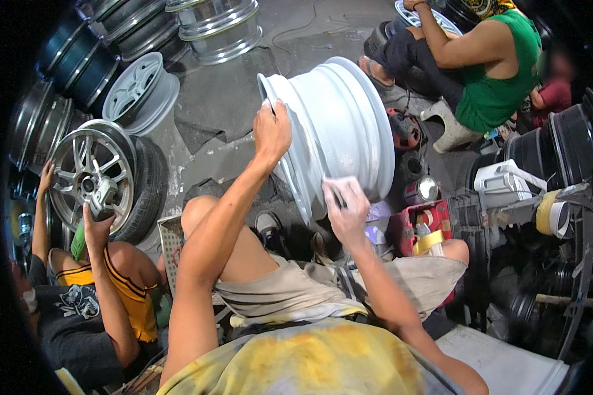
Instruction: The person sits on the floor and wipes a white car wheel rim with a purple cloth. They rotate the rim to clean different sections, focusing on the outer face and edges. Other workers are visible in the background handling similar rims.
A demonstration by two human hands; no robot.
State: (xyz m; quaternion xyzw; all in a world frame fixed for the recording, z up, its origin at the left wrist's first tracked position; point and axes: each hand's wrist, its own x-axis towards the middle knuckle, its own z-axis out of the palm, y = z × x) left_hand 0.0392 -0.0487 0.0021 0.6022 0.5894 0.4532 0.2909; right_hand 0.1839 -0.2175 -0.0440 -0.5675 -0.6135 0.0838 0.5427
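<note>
A pale grey-white wheel rim (339, 128) stands upright on its edge before my knees, its outer barrel toward the right. My left hand (272, 133) is closed over its upper left lip. Lower down, my right hand (347, 209) is whitened with dust. Its fingers are curled close to the rim's near lower side. Something small and dark shows between those fingers, too little of it to name. Whether that hand touches the barrel I cannot tell.
At left a person holds a grey power tool (104, 192) against a spoked wheel (89, 178). Someone in a green top (507, 72) sits upper right. A red tray (408, 230), a can (427, 189) and a white stool (445, 128) stand right; stacked rims (219, 29) stand at the back.
</note>
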